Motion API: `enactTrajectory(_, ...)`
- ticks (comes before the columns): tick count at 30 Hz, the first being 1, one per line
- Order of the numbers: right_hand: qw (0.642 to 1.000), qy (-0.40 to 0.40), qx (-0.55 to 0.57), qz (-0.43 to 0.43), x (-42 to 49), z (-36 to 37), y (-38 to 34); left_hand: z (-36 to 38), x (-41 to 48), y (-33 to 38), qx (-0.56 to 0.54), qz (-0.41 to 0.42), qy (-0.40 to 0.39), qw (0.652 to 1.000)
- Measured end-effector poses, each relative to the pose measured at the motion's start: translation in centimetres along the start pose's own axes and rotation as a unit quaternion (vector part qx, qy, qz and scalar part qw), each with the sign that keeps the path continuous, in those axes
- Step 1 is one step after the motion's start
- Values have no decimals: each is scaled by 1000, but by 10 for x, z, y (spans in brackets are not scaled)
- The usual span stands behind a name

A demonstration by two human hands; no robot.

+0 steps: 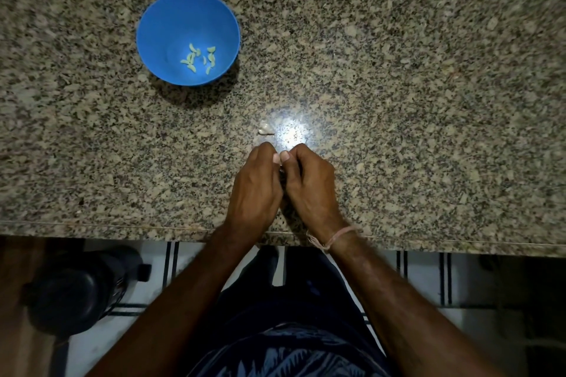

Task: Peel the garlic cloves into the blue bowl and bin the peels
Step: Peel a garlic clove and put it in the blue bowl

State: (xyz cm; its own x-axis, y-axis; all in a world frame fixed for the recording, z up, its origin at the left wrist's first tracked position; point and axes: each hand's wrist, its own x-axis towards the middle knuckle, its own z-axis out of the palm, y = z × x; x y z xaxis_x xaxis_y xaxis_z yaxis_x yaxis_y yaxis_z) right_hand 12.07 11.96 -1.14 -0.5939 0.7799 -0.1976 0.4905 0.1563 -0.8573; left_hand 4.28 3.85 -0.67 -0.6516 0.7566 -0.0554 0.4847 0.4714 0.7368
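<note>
The granite surface (398, 70) carries the blue bowl (159, 9) up left, near enough for dropping cloves in. My left hand (255, 187) and right hand (309, 184) meet, thumbs touching, the grip curled narrow, for peeling I judge. I cannot tell what it holds or which way that points. Peeled cloves (199, 59) lie in the bowl. A pale garlic piece (265, 128) lies just beyond my thumbs, its long axis crosswise.

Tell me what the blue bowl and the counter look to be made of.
Blue bowl: probably plastic, satin finish; flat uniform colour, thin rim, no glazed shine. Counter: looks like polished granite or a similar stone; beige, grey and black speckle, and a sharp mirror-like glare spot from the light. A laminate imitation cannot be ruled out.
</note>
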Motion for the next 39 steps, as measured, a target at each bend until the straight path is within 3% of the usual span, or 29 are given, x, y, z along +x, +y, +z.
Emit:
enactTrajectory(6, 997, -8, 58, 46, 0, -4, -5, -3, -1, -1, -52, -17, -57, 997)
enactTrajectory(10, 999, -32, 33, 2, 0, -6, -3, -9, 4, 0, -163, -159, -96, 969)
enactTrajectory(15, 977, -66, 193, 59, 0, -14, -3, -22, 11, -4, -115, -119, -124, 978)
enactTrajectory(19, 953, -71, 282, 85, -1, -15, 0, -18, 12, -1, -310, -225, -139, 913)
enactTrajectory(21, 947, -68, 302, 92, -3, -16, 1, -18, 12, 1, -345, -241, -147, 895)
enactTrajectory(23, 945, -63, 306, 101, -4, -16, 2, -19, 11, 1, -339, -231, -148, 900)
enactTrajectory(28, 941, -63, 317, 102, -4, -13, 4, -20, 11, -3, -173, -135, -115, 969)
enactTrajectory(34, 897, -37, 399, 184, -2, -14, 5, -13, 8, -7, -125, -141, -24, 982)
enactTrajectory(39, 923, -25, 344, 168, -1, -16, 13, -8, 9, -12, -43, -117, 52, 991)
